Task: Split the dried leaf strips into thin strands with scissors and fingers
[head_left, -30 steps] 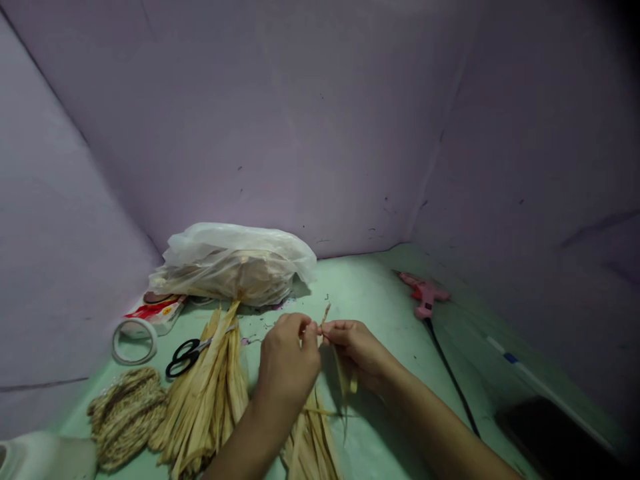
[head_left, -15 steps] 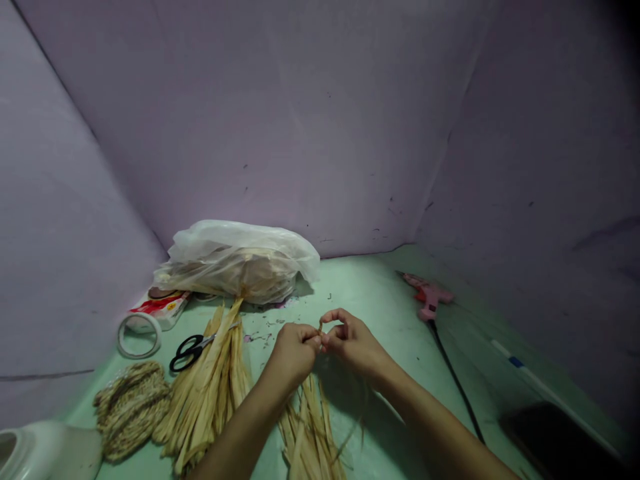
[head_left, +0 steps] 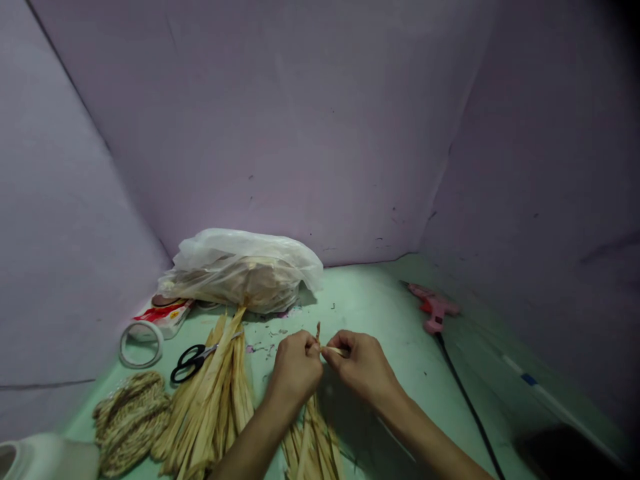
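Observation:
Above the table, my left hand (head_left: 296, 370) is closed in a pinch on a thin dried fibre strip (head_left: 319, 330), whose twisted brownish end pokes up past the thumb. Right beside it, my right hand (head_left: 364, 365) pinches a paler stretch of strip between thumb and fingers. The fingertips of both hands almost meet; how the pieces join there is too small to tell. Below and partly behind my left wrist lies a bunch of loose dried strips (head_left: 313, 440). A bigger bundle of strips (head_left: 210, 407) spreads out left of my left forearm.
Black-handled scissors (head_left: 189, 363) lie partly under the big bundle. To the left are a tape roll (head_left: 141, 344), a coil of braided cord (head_left: 133, 420) and a white jar (head_left: 50, 457). A plastic bag (head_left: 245, 270) rests at the back wall; a pink glue gun (head_left: 434, 307) with cord lies right.
My right index finger, raised and arched before, has curled down into the pinch. The strip's end now points up between my hands, and a pale length shows in my right fingers.

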`<state>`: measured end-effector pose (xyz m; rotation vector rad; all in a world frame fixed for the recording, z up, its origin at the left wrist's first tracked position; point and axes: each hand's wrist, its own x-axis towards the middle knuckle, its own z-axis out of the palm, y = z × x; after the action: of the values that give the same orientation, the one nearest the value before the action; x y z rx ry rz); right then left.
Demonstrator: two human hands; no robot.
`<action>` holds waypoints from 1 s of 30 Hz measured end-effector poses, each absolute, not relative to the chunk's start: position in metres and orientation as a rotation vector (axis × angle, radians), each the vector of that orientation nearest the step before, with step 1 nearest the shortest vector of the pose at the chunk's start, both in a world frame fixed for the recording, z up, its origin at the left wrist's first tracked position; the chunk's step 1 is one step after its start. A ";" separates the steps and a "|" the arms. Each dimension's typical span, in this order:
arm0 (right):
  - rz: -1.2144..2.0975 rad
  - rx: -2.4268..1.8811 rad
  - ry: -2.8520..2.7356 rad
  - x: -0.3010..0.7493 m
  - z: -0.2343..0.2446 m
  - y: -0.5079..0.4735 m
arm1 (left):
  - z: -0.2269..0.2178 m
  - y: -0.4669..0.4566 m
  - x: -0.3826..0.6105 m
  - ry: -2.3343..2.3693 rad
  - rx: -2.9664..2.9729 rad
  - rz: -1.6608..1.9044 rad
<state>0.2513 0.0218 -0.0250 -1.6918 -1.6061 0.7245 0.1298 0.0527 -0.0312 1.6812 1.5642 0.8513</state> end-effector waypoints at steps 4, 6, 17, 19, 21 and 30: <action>0.372 -1.663 -1.996 0.239 -0.016 0.009 | -0.031 0.054 0.131 1.511 1.415 0.943; 0.221 -1.616 -2.208 0.232 -0.016 0.004 | -0.031 0.054 0.131 1.510 1.340 0.947; 0.558 -1.604 -1.926 0.254 0.003 0.009 | -0.026 0.053 0.131 1.431 1.326 0.831; 0.786 -1.543 -1.757 0.260 0.000 0.015 | -0.025 0.053 0.132 1.398 1.364 0.802; 1.025 -1.418 -1.620 0.263 -0.008 0.022 | -0.024 0.052 0.132 1.385 1.397 0.783; 1.442 -1.238 -0.929 0.266 -0.028 0.039 | -0.021 0.040 0.140 1.239 1.581 0.712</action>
<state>0.2664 0.0393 -0.0277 -1.2385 -0.9289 1.4417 0.1396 0.0400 -0.0212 1.5812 1.2386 0.7117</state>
